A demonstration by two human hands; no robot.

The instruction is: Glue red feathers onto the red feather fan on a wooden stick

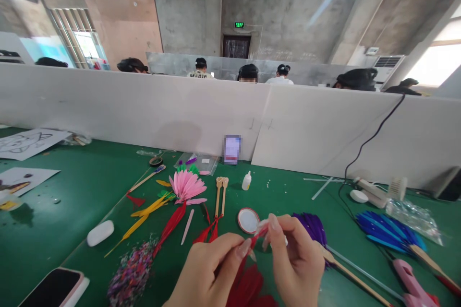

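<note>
My left hand [216, 261] and my right hand [297, 256] meet at the lower middle, both closed in a pinch. Between their fingertips is a red feather [255, 238] with whitish fluff at its upper end. The left thumb and finger grip its red part; the right ones hold the fluffy end. Below them, more red feathers [248, 285] show blurred, partly hidden by the hands. Just beyond my fingers lies a round red-rimmed lid or dish [248, 220]. A purple feather fan [311, 230] with a wooden handle is right of my right hand.
Pink feathers [187, 186], yellow feathers [147, 211], wooden sticks [221, 199] and a white glue bottle [247, 181] lie or stand ahead. Blue feathers [391, 231] and a pink glue gun [410, 280] are at right. A phone [54, 288] lies front left. A white partition [180, 105] bounds the table.
</note>
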